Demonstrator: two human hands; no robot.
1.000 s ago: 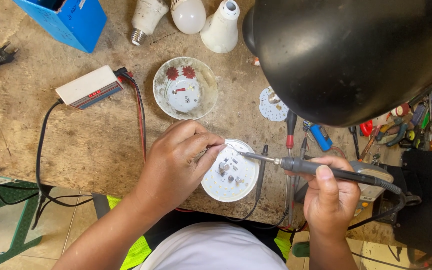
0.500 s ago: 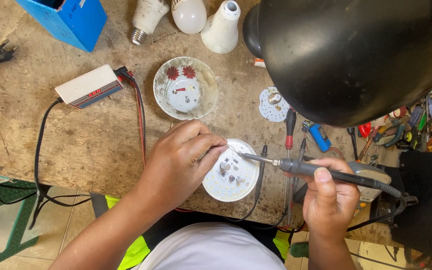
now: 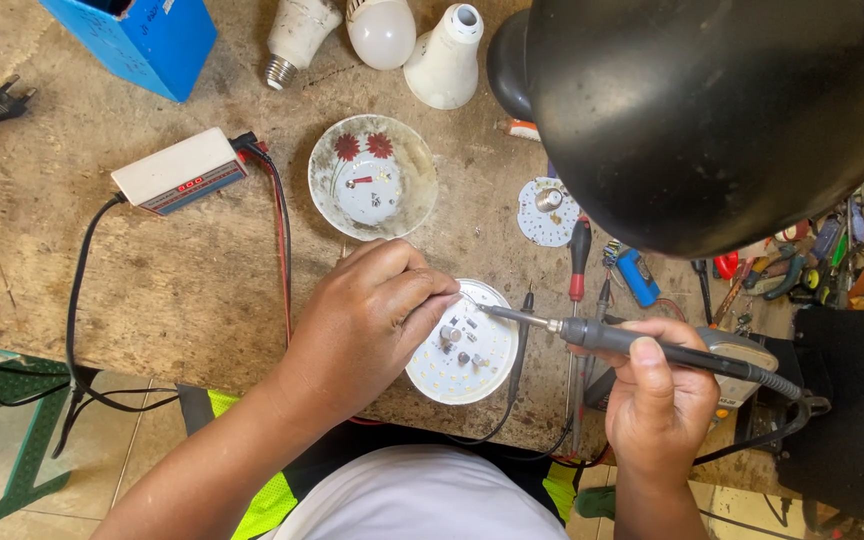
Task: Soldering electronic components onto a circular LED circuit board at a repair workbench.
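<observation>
Observation at the worn wooden tabletop [image 3: 152, 270]: the left hand [image 3: 367, 310] lay curled over the left edge of a round white LED circuit disc [image 3: 464, 345], fingertips pinched at the disc's upper left rim and steadying it. The disc lay flat near the front edge of the tabletop, directly before the person. The right hand [image 3: 657, 400] was closed around the dark handle of a slim soldering iron [image 3: 622, 340], whose metal tip reached left over the disc's upper part; contact with the board could not be confirmed. A red-handled screwdriver [image 3: 578, 270] lay just right of the disc. A shallow white dish with a red flower pattern [image 3: 373, 177] sat beyond the left hand. A white rectangular meter box with red and black leads [image 3: 180, 170] rested further left. A large black lamp shade [image 3: 712, 110] blocked the upper right of the view.
</observation>
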